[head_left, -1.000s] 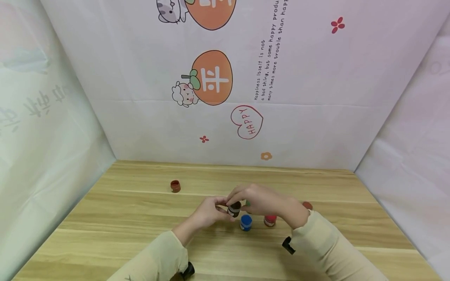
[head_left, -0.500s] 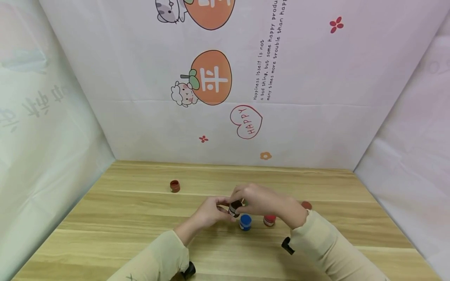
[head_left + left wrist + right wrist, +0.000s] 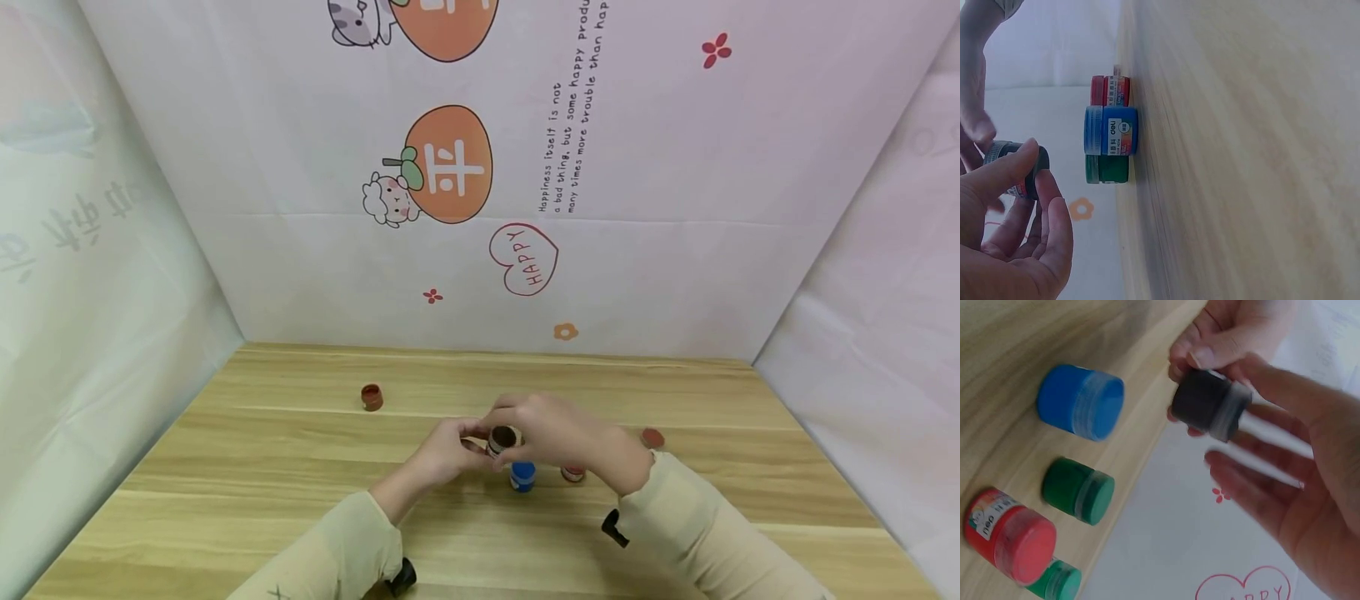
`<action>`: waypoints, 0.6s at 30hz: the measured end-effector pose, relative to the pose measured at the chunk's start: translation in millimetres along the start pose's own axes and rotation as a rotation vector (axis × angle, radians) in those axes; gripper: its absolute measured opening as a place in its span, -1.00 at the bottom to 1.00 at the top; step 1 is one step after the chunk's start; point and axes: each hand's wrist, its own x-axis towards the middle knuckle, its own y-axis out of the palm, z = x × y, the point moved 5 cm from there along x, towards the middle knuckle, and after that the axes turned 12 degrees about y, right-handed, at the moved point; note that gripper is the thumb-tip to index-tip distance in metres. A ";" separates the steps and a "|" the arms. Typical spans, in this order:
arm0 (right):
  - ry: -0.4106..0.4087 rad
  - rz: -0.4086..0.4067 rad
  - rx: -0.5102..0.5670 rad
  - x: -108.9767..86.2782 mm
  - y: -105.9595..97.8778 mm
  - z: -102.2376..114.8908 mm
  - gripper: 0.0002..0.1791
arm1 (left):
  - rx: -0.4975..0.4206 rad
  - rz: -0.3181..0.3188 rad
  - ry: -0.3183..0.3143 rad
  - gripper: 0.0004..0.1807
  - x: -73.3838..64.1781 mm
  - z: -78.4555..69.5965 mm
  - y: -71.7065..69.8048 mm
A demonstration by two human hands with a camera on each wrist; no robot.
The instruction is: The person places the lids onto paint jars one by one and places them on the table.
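Observation:
A small black paint jar (image 3: 1200, 400) is held above the table, tilted. My left hand (image 3: 442, 454) grips its body, with the thumb and fingertips round the base in the left wrist view. Around the lid (image 3: 1230, 412) lie the thumb and forefinger of my right hand (image 3: 558, 429); its other fingers are spread, and the lid end is blurred in the right wrist view. Close below the hands stands a blue paint jar (image 3: 522, 477). A red paint jar (image 3: 1010, 540) and a green paint jar (image 3: 1079, 490) stand beside it, lids on.
Another green jar (image 3: 1057, 581) shows partly behind the red one. A brownish-red jar without a lid (image 3: 372, 397) stands at the far left of the wooden table (image 3: 300, 467). A brownish-red lid (image 3: 652, 438) lies at the right. White printed sheets (image 3: 637, 275) enclose the table.
My right hand has turned about the top of the black paint jar, its thumb coming to the near side. The jar's top now faces the head camera more. My left hand keeps its hold.

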 end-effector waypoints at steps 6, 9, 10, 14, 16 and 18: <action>-0.153 0.008 0.068 -3.0 -2.3 1.8 -0.65 | 0.009 -0.003 -0.006 -0.52 0.6 1.7 -1.1; -0.157 0.010 0.081 -3.5 -2.1 1.8 -0.69 | -0.003 0.000 0.001 -0.51 0.3 0.0 -0.4; -0.154 0.008 0.079 -3.5 -2.2 1.7 -0.71 | -0.004 0.001 0.006 -0.50 0.3 -0.5 -0.2; -0.080 0.025 0.084 -2.8 -2.0 0.2 -0.74 | -0.005 0.001 0.002 -0.49 -0.4 -2.0 0.5; -0.033 0.029 0.076 -2.2 -1.9 -0.8 -0.72 | -0.004 0.002 0.005 -0.48 -0.8 -2.4 0.8; 0.006 0.026 0.065 -1.9 -1.8 -1.3 -0.72 | -0.005 0.004 0.010 -0.47 -1.0 -3.0 1.3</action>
